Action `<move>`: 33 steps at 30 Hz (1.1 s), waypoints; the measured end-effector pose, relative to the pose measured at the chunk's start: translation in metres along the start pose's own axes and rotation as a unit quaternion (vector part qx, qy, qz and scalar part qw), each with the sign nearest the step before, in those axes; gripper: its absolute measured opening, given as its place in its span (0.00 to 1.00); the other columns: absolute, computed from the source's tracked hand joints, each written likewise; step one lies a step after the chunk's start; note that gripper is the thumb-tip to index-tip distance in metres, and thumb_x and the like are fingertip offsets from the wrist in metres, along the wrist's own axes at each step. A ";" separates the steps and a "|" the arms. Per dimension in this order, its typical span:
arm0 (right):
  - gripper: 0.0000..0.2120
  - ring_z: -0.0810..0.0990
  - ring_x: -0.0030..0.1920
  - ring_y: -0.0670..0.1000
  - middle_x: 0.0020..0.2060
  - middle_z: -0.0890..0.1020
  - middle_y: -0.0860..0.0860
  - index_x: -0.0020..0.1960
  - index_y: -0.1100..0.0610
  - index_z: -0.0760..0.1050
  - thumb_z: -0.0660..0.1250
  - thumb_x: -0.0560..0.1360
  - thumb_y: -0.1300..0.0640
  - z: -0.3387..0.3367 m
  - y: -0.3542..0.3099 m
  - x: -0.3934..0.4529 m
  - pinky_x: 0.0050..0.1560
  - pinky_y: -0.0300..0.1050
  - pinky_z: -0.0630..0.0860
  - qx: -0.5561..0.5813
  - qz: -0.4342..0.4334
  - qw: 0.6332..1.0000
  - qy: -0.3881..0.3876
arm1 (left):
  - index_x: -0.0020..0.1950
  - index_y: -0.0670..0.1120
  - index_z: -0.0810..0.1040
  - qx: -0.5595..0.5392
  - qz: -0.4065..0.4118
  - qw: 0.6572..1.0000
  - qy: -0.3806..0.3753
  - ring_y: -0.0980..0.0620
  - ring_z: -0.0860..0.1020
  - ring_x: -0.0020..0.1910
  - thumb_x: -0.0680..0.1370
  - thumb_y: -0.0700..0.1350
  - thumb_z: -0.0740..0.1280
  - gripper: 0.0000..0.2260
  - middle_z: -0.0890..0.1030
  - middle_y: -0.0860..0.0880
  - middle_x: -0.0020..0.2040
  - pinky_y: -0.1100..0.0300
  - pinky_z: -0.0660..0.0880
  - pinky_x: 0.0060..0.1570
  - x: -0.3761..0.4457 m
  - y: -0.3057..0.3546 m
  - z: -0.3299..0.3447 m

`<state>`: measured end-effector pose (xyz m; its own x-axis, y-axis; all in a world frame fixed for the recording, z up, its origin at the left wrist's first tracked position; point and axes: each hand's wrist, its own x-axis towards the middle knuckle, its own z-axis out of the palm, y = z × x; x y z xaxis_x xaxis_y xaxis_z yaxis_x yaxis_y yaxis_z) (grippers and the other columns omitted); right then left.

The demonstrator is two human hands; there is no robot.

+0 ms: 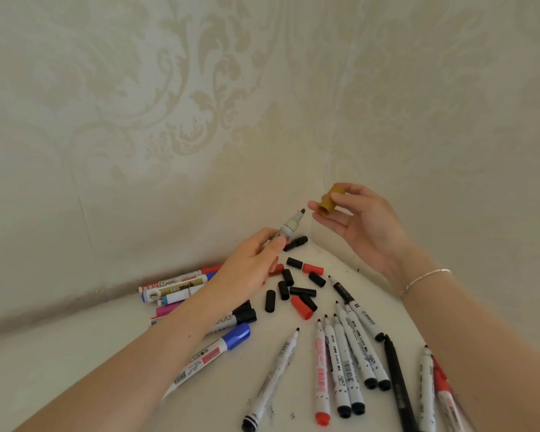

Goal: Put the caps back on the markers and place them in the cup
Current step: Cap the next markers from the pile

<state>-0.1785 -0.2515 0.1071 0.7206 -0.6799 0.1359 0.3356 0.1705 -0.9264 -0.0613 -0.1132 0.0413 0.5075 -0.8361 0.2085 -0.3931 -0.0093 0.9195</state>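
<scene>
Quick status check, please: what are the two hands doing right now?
Left hand grips uncapped marker, tip up. Right hand pinches gold cap, just short of tip. Nothing between them. No cup in view.

The one camera sits on my head, looking forward and down into a corner where two papered walls (200,104) meet the white table (60,369). It is close and wide-angle: my forearms come in from the bottom edge, and the walls fill the upper half.
</scene>
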 end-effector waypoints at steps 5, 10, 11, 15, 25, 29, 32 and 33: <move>0.10 0.84 0.50 0.60 0.39 0.83 0.58 0.56 0.60 0.69 0.65 0.76 0.67 0.008 0.007 -0.003 0.56 0.53 0.79 -0.036 -0.014 0.999 0.015 | 0.61 0.49 0.74 -0.002 0.002 1.000 -0.008 0.61 0.64 0.21 0.83 0.50 0.56 0.12 0.67 0.56 0.28 0.69 0.61 0.24 0.001 -0.003 0.001; 0.09 0.84 0.49 0.59 0.45 0.83 0.62 0.53 0.60 0.69 0.66 0.76 0.68 0.014 0.016 -0.006 0.58 0.53 0.78 -0.095 -0.021 0.995 0.008 | 0.60 0.50 0.75 -0.005 0.005 1.000 -0.018 0.60 0.62 0.21 0.83 0.51 0.56 0.11 0.67 0.56 0.27 0.69 0.60 0.23 0.002 -0.003 0.000; 0.10 0.84 0.49 0.59 0.47 0.82 0.63 0.54 0.60 0.69 0.66 0.75 0.68 0.016 0.017 -0.006 0.58 0.53 0.78 -0.111 -0.020 0.994 0.004 | 0.59 0.50 0.75 -0.007 0.006 1.000 -0.019 0.60 0.62 0.21 0.83 0.51 0.56 0.11 0.66 0.57 0.26 0.69 0.60 0.23 0.002 -0.003 0.000; 0.08 0.84 0.48 0.61 0.52 0.80 0.66 0.50 0.60 0.70 0.68 0.75 0.66 0.022 0.020 -0.008 0.54 0.54 0.80 -0.171 -0.003 0.985 0.003 | 0.58 0.49 0.75 -0.019 0.001 1.000 -0.019 0.60 0.61 0.19 0.83 0.50 0.56 0.11 0.66 0.57 0.25 0.70 0.59 0.22 0.001 -0.003 0.000; 0.09 0.85 0.40 0.58 0.43 0.83 0.64 0.42 0.60 0.67 0.64 0.79 0.58 0.032 0.031 -0.010 0.43 0.49 0.83 -0.290 -0.065 0.951 0.085 | 0.55 0.53 0.78 -0.055 0.016 0.998 0.005 0.61 0.63 0.20 0.81 0.51 0.60 0.08 0.66 0.54 0.27 0.71 0.62 0.21 -0.006 0.000 0.003; 0.10 0.85 0.38 0.56 0.39 0.84 0.58 0.44 0.59 0.69 0.64 0.78 0.54 0.032 0.036 -0.007 0.46 0.57 0.82 -0.371 -0.084 0.919 0.100 | 0.53 0.57 0.78 -0.058 0.010 0.998 0.013 0.60 0.62 0.19 0.81 0.52 0.61 0.07 0.67 0.52 0.27 0.71 0.60 0.21 -0.007 0.002 0.001; 0.10 0.84 0.39 0.60 0.37 0.84 0.58 0.44 0.59 0.70 0.64 0.78 0.53 0.034 0.034 -0.008 0.45 0.60 0.81 -0.387 -0.086 0.911 0.112 | 0.51 0.59 0.78 -0.066 0.003 0.998 0.017 0.60 0.62 0.19 0.81 0.52 0.61 0.06 0.67 0.52 0.27 0.70 0.60 0.21 -0.007 0.002 0.001; 0.10 0.84 0.39 0.61 0.36 0.84 0.57 0.44 0.60 0.70 0.64 0.78 0.53 0.035 0.034 -0.008 0.44 0.60 0.81 -0.391 -0.085 0.909 0.115 | 0.50 0.58 0.78 -0.070 0.002 0.997 0.018 0.60 0.62 0.19 0.81 0.51 0.61 0.06 0.67 0.52 0.27 0.71 0.60 0.20 -0.007 0.002 0.002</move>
<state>-0.1519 -0.2155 0.0864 0.5226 -0.7952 0.3075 -0.1671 -0.4493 -0.8776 -0.0669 -0.1087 0.0412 0.5352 -0.8153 0.2212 -0.2857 0.0718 0.9556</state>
